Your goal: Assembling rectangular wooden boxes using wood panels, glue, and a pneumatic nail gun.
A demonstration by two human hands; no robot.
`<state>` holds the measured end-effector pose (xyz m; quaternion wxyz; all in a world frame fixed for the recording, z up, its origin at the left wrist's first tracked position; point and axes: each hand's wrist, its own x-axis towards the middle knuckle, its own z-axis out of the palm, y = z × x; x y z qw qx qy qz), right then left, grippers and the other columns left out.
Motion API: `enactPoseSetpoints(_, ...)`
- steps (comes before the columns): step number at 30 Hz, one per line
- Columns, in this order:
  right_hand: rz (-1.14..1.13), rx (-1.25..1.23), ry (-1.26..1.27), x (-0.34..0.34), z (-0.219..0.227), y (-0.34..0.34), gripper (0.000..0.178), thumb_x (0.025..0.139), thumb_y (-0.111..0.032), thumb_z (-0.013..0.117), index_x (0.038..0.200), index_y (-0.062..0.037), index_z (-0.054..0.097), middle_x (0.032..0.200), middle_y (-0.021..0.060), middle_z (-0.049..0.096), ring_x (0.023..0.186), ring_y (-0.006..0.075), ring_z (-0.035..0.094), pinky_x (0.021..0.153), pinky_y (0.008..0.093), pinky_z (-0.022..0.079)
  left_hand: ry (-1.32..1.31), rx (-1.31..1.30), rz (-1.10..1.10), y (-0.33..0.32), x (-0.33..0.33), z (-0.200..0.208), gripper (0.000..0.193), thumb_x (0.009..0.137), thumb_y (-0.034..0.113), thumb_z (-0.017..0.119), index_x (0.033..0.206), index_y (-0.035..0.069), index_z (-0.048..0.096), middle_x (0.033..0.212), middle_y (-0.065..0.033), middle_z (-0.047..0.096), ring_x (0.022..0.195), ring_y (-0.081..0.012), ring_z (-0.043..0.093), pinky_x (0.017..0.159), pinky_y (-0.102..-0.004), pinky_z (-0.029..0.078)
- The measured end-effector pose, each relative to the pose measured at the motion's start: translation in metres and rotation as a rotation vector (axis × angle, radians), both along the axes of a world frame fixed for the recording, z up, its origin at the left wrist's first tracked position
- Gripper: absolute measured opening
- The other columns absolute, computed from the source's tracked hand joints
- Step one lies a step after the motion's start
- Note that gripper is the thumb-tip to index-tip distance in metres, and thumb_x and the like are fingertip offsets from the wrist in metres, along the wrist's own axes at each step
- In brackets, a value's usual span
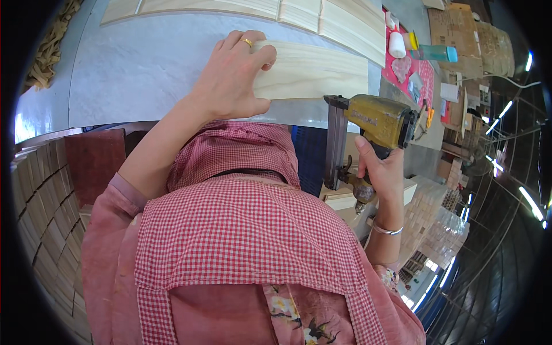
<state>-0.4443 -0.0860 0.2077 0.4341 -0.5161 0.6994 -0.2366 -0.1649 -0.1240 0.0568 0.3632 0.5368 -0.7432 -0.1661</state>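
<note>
A pale wooden board (pixel 322 72) lies on the grey tabletop in front of me. My left hand (pixel 233 75), with a gold ring, grips its left end, fingers curled over the far side and thumb at the near edge. In my right hand (pixel 380 169) is a yellow and black nail gun (pixel 376 118), held by its handle. The gun's nose points toward the near right corner of the board. Its dark magazine hangs down beside the table edge. Whether the nose touches the wood I cannot tell.
Several more pale boards (pixel 230 7) lie along the far side of the table (pixel 126 75). At the right are a white bottle (pixel 397 45) and a teal bottle (pixel 434 53) on a red cloth. Stacked wood pieces (pixel 43 201) stand at the left.
</note>
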Motion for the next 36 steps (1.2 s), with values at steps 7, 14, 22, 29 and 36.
enactPoseSetpoints(7,0.052,0.002,0.124,0.02,0.01,0.004,0.021,0.089,-0.007,0.076,0.103,0.0011,0.064,0.075,0.0056,0.063,0.046,0.0093,0.05,0.042,0.0228,0.042,0.281,0.076,-0.115,0.01,0.019,-0.016,0.063,0.06,0.014,0.084,0.115,0.014,0.052,0.143,-0.0129,0.045,0.115,-0.0348,0.054,0.098,-0.042,0.049)
enactPoseSetpoints(14,0.269,0.001,0.139,0.051,0.007,0.012,0.027,0.087,-0.008,0.078,0.108,0.0021,0.065,0.092,0.0111,0.071,0.07,0.017,0.065,0.06,0.0267,0.053,0.399,0.048,-0.127,0.013,0.025,-0.031,0.073,0.061,0.013,0.084,0.126,0.015,0.051,0.146,-0.0112,0.043,0.113,-0.0335,0.057,0.096,-0.0403,0.052)
enactPoseSetpoints(22,0.287,0.017,0.134,0.074,0.006,0.02,0.033,0.086,-0.009,0.08,0.112,0.0032,0.065,0.102,0.0141,0.073,0.089,0.0215,0.069,0.071,0.0298,0.056,0.406,0.049,-0.107,0.016,0.023,-0.031,0.081,0.06,0.013,0.083,0.133,0.016,0.049,0.146,-0.0115,0.044,0.12,-0.0329,0.055,0.102,-0.0409,0.051)
enactPoseSetpoints(29,0.117,0.217,0.245,0.09,0.015,0.025,0.034,0.087,-0.011,0.08,0.113,0.0031,0.064,0.102,0.0134,0.073,0.084,0.0204,0.069,0.068,0.0289,0.055,0.401,-0.023,-0.09,0.013,0.02,-0.033,0.09,0.062,0.015,0.082,0.143,0.016,0.044,0.143,-0.012,0.046,0.112,-0.0328,0.059,0.096,-0.041,0.054)
enactPoseSetpoints(36,0.056,0.271,0.264,0.094,0.012,0.028,0.034,0.087,-0.011,0.08,0.114,0.0037,0.064,0.102,0.0123,0.073,0.082,0.0193,0.069,0.067,0.0289,0.055,0.441,0.09,-0.068,0.02,0.022,-0.031,0.102,0.065,0.016,0.082,0.155,0.015,0.033,0.146,-0.0144,0.046,0.117,-0.035,0.058,0.104,-0.0423,0.051)
